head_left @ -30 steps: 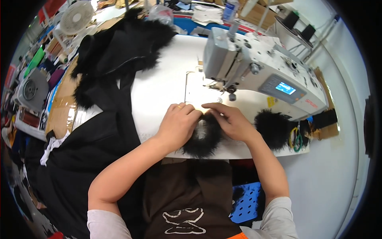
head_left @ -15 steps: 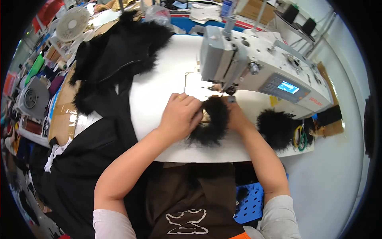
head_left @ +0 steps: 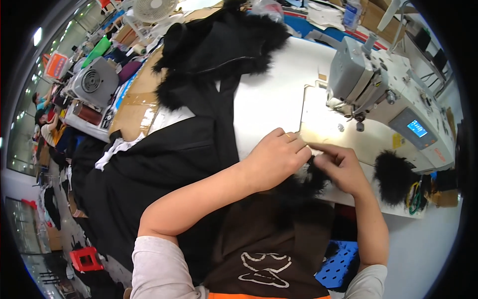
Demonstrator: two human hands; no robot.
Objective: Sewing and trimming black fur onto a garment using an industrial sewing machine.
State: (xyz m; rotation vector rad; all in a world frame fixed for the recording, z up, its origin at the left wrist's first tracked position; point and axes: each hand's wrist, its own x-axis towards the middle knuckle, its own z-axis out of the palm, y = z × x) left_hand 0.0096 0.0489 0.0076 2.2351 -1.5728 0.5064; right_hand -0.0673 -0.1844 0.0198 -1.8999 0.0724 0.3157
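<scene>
In front of the sewing machine (head_left: 361, 82), a black furry piece (head_left: 314, 182) hangs at the near edge of the white machine table. My left hand (head_left: 281, 158), with a ring on one finger, is closed on the upper edge of this piece. Facing it, my right hand (head_left: 343, 169) has its thumb and fingers bent together at the same edge, slightly blurred. The fingertips of both hands almost meet, and they partly cover the furry piece. The needle area of the machine lies beyond my hands, apart from the piece.
Black fabric with furry trim (head_left: 214, 55) spreads over the table's left side, and black cloth (head_left: 149, 164) drapes down nearer me. Another black furry piece (head_left: 394, 177) lies at the right beside scissors (head_left: 414, 198). A blue perforated tray (head_left: 339, 264) is below the table.
Both hands have drawn the furry piece away from the needle area toward me. My right hand has come from behind the piece to its upper edge. The view has swung left.
</scene>
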